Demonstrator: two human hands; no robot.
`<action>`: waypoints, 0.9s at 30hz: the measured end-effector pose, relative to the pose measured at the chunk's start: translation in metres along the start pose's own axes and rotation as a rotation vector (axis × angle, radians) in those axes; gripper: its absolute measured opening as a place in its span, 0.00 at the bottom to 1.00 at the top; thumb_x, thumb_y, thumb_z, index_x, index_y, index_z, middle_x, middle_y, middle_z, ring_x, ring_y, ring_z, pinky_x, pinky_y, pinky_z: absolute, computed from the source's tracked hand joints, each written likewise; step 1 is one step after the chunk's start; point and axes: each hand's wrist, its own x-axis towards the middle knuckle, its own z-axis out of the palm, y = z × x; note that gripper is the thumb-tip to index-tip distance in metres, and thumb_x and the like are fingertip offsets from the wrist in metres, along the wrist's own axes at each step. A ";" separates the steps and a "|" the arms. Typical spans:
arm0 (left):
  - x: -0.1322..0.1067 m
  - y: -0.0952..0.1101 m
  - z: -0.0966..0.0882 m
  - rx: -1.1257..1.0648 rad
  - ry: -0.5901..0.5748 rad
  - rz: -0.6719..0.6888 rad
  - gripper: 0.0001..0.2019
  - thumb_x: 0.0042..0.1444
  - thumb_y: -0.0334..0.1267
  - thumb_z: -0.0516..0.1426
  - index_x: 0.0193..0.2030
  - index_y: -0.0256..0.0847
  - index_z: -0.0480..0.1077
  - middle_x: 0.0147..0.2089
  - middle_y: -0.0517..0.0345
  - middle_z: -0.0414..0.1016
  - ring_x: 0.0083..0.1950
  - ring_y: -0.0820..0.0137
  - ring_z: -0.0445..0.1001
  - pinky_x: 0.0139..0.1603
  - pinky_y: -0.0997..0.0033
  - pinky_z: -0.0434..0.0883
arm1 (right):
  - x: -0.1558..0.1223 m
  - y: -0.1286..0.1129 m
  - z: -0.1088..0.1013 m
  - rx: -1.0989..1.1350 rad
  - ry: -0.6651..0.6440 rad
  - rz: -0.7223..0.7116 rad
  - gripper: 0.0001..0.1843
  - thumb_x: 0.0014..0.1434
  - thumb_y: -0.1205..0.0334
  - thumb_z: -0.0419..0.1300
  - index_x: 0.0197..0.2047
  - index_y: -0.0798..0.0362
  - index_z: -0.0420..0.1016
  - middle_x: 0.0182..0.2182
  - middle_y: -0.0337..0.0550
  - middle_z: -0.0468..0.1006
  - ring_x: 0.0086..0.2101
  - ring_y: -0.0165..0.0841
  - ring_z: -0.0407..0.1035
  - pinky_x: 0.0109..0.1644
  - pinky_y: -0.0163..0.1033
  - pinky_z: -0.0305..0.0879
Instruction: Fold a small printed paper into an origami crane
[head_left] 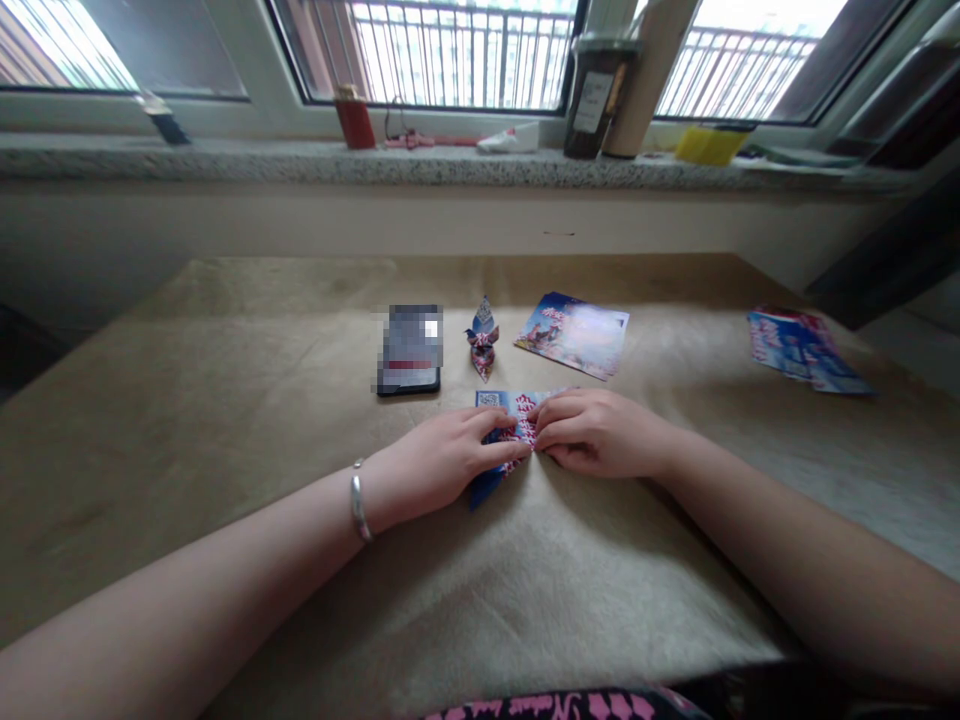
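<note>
A partly folded sheet of printed paper (489, 490), blue with red-and-white lettering and a QR code, lies on the table between my hands. My left hand (442, 455) rests on its left part, thumb and forefinger stretched out and apart, pressing it down. Curled fingers of my right hand (600, 430) pinch the paper's right side, close to the left thumb tip. Both hands cover much of the sheet. Just beyond it stands a folded paper crane (483, 340) with similar printing.
A phone (409, 350), its screen blurred, lies left of the crane. To the right is a stack of printed paper squares (576, 335). More printed sheets (808, 350) lie near the table's right side. The windowsill (262, 165) holds a red container (354, 120) and a dark jar (594, 100).
</note>
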 end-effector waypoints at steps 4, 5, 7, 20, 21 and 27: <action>0.000 0.001 -0.003 0.000 -0.041 0.002 0.21 0.61 0.28 0.50 0.60 0.46 0.62 0.59 0.46 0.62 0.55 0.61 0.68 0.54 0.60 0.69 | 0.000 0.001 0.000 -0.031 -0.003 -0.013 0.11 0.58 0.69 0.52 0.36 0.53 0.77 0.37 0.45 0.78 0.39 0.31 0.71 0.45 0.40 0.68; 0.000 0.002 -0.004 0.001 -0.045 0.003 0.21 0.61 0.28 0.50 0.60 0.46 0.62 0.59 0.46 0.62 0.55 0.61 0.68 0.54 0.60 0.69 | 0.001 0.000 0.000 -0.045 -0.006 -0.018 0.11 0.59 0.68 0.52 0.35 0.53 0.77 0.36 0.45 0.77 0.39 0.31 0.71 0.45 0.40 0.68; 0.001 0.002 -0.005 0.011 -0.047 0.005 0.20 0.61 0.28 0.49 0.60 0.45 0.62 0.58 0.45 0.62 0.55 0.60 0.68 0.53 0.60 0.70 | 0.002 -0.001 -0.001 -0.078 -0.012 -0.030 0.12 0.60 0.68 0.51 0.35 0.53 0.76 0.35 0.44 0.77 0.38 0.31 0.71 0.45 0.40 0.68; 0.002 0.004 -0.005 0.037 -0.023 0.036 0.18 0.62 0.29 0.49 0.59 0.42 0.62 0.56 0.42 0.65 0.54 0.60 0.69 0.52 0.58 0.70 | 0.002 -0.004 -0.009 -0.206 -0.079 -0.038 0.11 0.59 0.68 0.52 0.33 0.53 0.75 0.37 0.43 0.78 0.40 0.33 0.70 0.43 0.40 0.67; 0.001 0.004 -0.004 0.031 -0.013 0.039 0.18 0.62 0.29 0.49 0.59 0.42 0.63 0.56 0.42 0.65 0.54 0.60 0.69 0.52 0.58 0.70 | 0.002 -0.004 -0.009 -0.212 -0.086 -0.030 0.11 0.59 0.68 0.52 0.32 0.53 0.75 0.37 0.43 0.77 0.40 0.33 0.70 0.43 0.40 0.67; 0.001 0.004 -0.005 -0.011 -0.009 0.036 0.20 0.60 0.27 0.50 0.60 0.42 0.62 0.58 0.42 0.63 0.56 0.59 0.68 0.54 0.58 0.69 | 0.001 -0.003 -0.012 -0.248 -0.107 -0.017 0.11 0.59 0.69 0.52 0.31 0.53 0.74 0.35 0.43 0.77 0.40 0.33 0.69 0.40 0.39 0.65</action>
